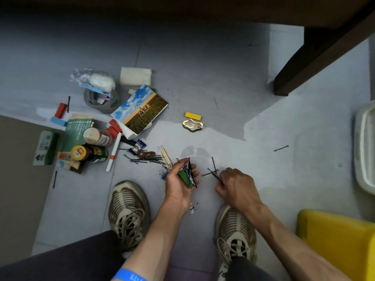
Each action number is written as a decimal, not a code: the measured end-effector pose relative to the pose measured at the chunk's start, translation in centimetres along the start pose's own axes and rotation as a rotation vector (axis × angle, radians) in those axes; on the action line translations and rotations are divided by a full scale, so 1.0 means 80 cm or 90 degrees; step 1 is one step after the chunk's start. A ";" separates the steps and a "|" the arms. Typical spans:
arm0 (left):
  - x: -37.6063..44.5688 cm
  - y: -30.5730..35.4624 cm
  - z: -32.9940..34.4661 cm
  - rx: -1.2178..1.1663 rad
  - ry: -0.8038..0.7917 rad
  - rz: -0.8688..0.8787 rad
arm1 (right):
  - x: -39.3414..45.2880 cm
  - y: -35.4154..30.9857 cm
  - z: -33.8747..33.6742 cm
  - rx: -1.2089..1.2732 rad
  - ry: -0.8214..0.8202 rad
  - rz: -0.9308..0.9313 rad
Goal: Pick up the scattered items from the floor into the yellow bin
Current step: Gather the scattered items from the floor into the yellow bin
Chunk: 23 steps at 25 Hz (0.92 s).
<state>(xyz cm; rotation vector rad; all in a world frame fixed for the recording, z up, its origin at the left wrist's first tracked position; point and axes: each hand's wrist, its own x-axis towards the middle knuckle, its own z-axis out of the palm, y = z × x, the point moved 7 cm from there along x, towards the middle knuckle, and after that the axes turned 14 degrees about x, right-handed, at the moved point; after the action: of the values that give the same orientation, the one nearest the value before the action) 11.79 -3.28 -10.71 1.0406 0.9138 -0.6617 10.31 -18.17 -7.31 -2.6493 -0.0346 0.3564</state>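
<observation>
My left hand (179, 179) curls around a green packet (185, 178) and several black bobby pins (190, 169), my right hand (236, 186) pinches one pin from a small crossed cluster (213, 170) on the floor (223, 82), the yellow bin (336, 238) at my right.

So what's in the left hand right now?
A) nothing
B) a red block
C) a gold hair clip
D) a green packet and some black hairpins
D: the left hand cups a green packet with black hairpins across it; the gold clip lies on the floor.
</observation>
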 end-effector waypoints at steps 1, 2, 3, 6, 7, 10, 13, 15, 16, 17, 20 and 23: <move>0.002 0.000 -0.002 -0.001 0.003 0.000 | 0.003 0.001 -0.004 0.024 0.024 0.006; 0.003 0.000 -0.003 0.000 0.006 -0.002 | 0.007 0.000 -0.007 0.033 0.046 0.006; 0.003 -0.001 -0.003 0.002 0.007 -0.005 | 0.011 0.000 -0.008 0.030 0.061 0.005; 0.005 -0.003 -0.005 0.005 0.006 -0.006 | 0.021 0.004 -0.003 0.005 0.042 0.057; 0.005 -0.002 -0.005 0.003 0.005 -0.005 | 0.021 0.006 -0.001 -0.010 0.036 0.071; 0.007 0.000 -0.008 -0.002 0.007 -0.006 | 0.014 -0.005 0.008 -0.055 0.016 0.057; 0.007 -0.002 -0.008 0.002 0.001 -0.010 | 0.012 -0.015 0.013 -0.058 0.017 0.030; 0.007 -0.004 -0.009 0.002 -0.002 -0.010 | 0.014 -0.017 0.014 -0.064 0.013 0.025; 0.008 -0.003 -0.011 0.000 -0.001 -0.008 | 0.018 -0.020 0.014 -0.072 0.012 0.013; 0.008 -0.002 -0.014 -0.003 0.000 -0.004 | 0.022 -0.024 0.014 -0.086 0.008 -0.003; 0.007 0.001 -0.021 -0.028 -0.001 0.006 | 0.032 -0.036 0.022 -0.142 -0.012 -0.038; 0.006 0.005 -0.026 -0.029 -0.002 0.010 | 0.046 -0.039 0.023 -0.138 -0.026 0.004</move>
<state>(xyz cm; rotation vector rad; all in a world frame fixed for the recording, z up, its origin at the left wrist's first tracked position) 11.73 -1.25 -11.39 1.0052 0.9124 -0.6263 13.49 -14.30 -8.39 -2.8568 -0.0836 0.4309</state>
